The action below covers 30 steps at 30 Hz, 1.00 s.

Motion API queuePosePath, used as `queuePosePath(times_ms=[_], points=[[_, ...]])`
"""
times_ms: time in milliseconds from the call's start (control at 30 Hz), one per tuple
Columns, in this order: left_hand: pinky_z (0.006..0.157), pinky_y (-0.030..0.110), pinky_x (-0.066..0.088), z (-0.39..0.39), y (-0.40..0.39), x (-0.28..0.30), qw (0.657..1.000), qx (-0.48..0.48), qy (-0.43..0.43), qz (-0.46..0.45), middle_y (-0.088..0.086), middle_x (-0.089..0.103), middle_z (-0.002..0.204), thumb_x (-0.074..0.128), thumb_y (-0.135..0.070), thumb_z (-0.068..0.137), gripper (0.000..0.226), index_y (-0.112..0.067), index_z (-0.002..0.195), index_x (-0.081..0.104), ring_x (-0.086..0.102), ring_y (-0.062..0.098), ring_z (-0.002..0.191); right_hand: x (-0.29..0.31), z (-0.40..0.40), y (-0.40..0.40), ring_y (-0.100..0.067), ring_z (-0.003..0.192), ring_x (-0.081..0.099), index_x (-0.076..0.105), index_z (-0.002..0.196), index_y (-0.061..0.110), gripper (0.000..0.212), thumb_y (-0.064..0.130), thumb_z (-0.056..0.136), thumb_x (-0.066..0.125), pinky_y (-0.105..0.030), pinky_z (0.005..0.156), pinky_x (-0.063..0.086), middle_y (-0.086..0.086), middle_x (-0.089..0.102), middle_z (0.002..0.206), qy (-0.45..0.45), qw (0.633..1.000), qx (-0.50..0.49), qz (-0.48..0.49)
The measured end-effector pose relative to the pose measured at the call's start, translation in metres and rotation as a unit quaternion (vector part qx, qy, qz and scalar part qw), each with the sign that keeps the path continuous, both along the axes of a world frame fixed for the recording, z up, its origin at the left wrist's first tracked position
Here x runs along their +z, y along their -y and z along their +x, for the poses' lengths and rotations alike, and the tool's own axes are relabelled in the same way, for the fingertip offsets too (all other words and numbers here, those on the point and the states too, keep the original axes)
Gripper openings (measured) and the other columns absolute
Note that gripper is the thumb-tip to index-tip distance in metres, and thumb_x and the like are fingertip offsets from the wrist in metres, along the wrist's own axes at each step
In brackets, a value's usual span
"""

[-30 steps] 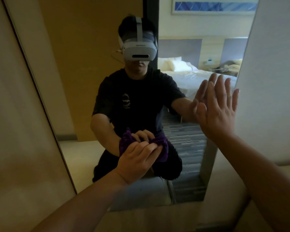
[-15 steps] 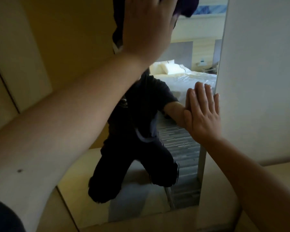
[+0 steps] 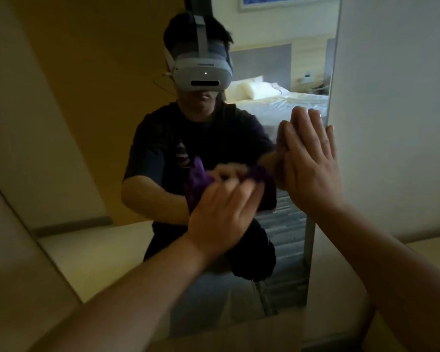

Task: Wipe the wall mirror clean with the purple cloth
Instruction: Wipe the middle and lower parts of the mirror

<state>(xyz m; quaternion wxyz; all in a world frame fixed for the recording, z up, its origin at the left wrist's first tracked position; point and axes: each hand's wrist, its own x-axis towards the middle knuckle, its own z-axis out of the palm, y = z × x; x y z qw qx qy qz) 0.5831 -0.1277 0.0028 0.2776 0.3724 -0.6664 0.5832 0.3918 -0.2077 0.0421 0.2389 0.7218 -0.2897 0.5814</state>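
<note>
Purple cloth (image 3: pixel 197 185) bunched under left hand (image 3: pixel 221 214), pressed flat against wall mirror (image 3: pixel 99 102) at mid-height, beside right hand (image 3: pixel 308 171) spread open with palm on glass near right edge; reflected: kneeling person in white headset (image 3: pixel 201 72), white bed (image 3: pixel 282 100), tan walls.

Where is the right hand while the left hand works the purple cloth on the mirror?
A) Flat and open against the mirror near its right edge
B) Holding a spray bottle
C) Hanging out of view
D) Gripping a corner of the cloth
A: the right hand lies open, fingers spread upward, pressed to the mirror by its right edge, while the left hand presses the purple cloth to the glass.
</note>
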Motion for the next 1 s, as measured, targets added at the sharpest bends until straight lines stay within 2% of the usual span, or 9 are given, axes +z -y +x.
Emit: queuePosePath(times_ms=[67, 167, 233, 333, 467, 567, 700, 867, 1000], points=[[0.089, 0.041, 0.043, 0.007, -0.005, -0.056, 0.998, 0.01, 0.034, 0.045, 0.007, 0.053, 0.128, 0.068, -0.019, 0.093, 0.044, -0.013, 0.137, 0.059, 0.056, 0.027, 0.11, 0.0, -0.003, 0.0, -0.04, 0.147, 0.022, 0.044, 0.146, 0.006, 0.045, 0.026, 0.109, 0.029, -0.058, 0.12, 0.018, -0.019, 0.03, 0.156, -0.009, 1.0, 0.005, 0.013], [0.089, 0.036, 0.043, 0.01, -0.012, -0.096, 0.996, -0.005, 0.016, 0.082, -0.001, 0.052, 0.125, 0.054, -0.021, 0.103, 0.031, -0.019, 0.133, 0.059, 0.055, 0.02, 0.107, 0.001, -0.008, -0.001, -0.037, 0.148, 0.021, 0.046, 0.145, 0.006, 0.042, 0.02, 0.107, 0.035, -0.056, 0.12, 0.019, -0.015, 0.028, 0.157, -0.025, 0.999, 0.009, 0.02], [0.089, 0.036, 0.043, 0.008, -0.014, -0.097, 0.996, -0.006, 0.011, 0.087, -0.001, 0.052, 0.126, 0.048, -0.019, 0.105, 0.031, -0.019, 0.134, 0.058, 0.054, 0.019, 0.108, 0.004, -0.013, -0.001, -0.038, 0.148, 0.024, 0.047, 0.144, 0.005, 0.041, 0.018, 0.106, 0.037, -0.057, 0.119, 0.023, -0.016, 0.031, 0.156, -0.029, 0.999, 0.026, 0.016], [0.09, 0.037, 0.042, 0.007, -0.016, -0.093, 0.996, -0.009, 0.007, 0.092, -0.001, 0.052, 0.125, 0.048, -0.018, 0.104, 0.031, -0.02, 0.133, 0.06, 0.053, 0.02, 0.109, 0.008, -0.023, -0.002, -0.038, 0.146, 0.028, 0.048, 0.143, 0.005, 0.041, 0.021, 0.107, 0.037, -0.057, 0.116, 0.029, -0.017, 0.033, 0.155, -0.005, 0.999, 0.053, 0.008], [0.09, 0.038, 0.043, 0.003, -0.022, -0.088, 0.992, -0.018, -0.015, 0.122, 0.001, 0.053, 0.125, 0.05, -0.016, 0.102, 0.032, -0.017, 0.132, 0.061, 0.055, 0.021, 0.107, 0.013, -0.053, 0.016, -0.032, 0.149, 0.021, 0.039, 0.149, 0.011, 0.048, 0.023, 0.103, 0.032, -0.047, 0.121, 0.021, -0.015, 0.025, 0.161, 0.129, 0.981, 0.029, 0.142], [0.092, 0.04, 0.041, -0.001, -0.025, -0.075, 0.988, -0.024, -0.035, 0.145, 0.006, 0.052, 0.126, 0.051, -0.016, 0.099, 0.035, -0.014, 0.134, 0.057, 0.055, 0.025, 0.109, 0.009, -0.073, 0.036, -0.029, 0.151, 0.014, 0.028, 0.154, 0.013, 0.05, 0.023, 0.105, 0.031, -0.049, 0.123, 0.015, -0.012, 0.018, 0.164, 0.118, 0.972, -0.05, 0.197], [0.085, 0.045, 0.044, -0.024, -0.009, -0.002, 0.99, -0.057, -0.109, 0.073, 0.011, 0.062, 0.116, 0.062, -0.01, 0.096, 0.032, -0.011, 0.128, 0.064, 0.059, 0.031, 0.104, 0.0, -0.074, 0.041, -0.022, 0.152, -0.003, 0.012, 0.158, 0.012, 0.054, 0.026, 0.108, 0.027, -0.039, 0.124, 0.001, -0.012, 0.005, 0.166, 0.062, 0.972, -0.112, 0.199], [0.086, 0.044, 0.044, -0.068, 0.028, 0.149, 0.989, -0.072, -0.117, -0.049, 0.012, 0.065, 0.114, 0.069, -0.014, 0.088, 0.036, -0.01, 0.124, 0.066, 0.059, 0.033, 0.103, 0.0, -0.077, 0.043, -0.014, 0.149, -0.012, 0.004, 0.158, 0.016, 0.056, 0.033, 0.108, 0.023, -0.034, 0.122, -0.005, -0.008, 0.0, 0.166, 0.037, 0.966, -0.131, 0.218], [0.08, 0.035, 0.051, -0.097, 0.059, 0.242, 0.986, 0.007, -0.122, -0.112, 0.003, 0.069, 0.108, 0.072, -0.025, 0.082, 0.034, -0.02, 0.116, 0.07, 0.066, 0.024, 0.099, -0.001, -0.082, 0.043, -0.014, 0.149, -0.009, 0.006, 0.158, 0.018, 0.057, 0.033, 0.108, 0.028, -0.035, 0.123, -0.001, -0.008, 0.002, 0.166, 0.029, 0.968, -0.139, 0.207]])
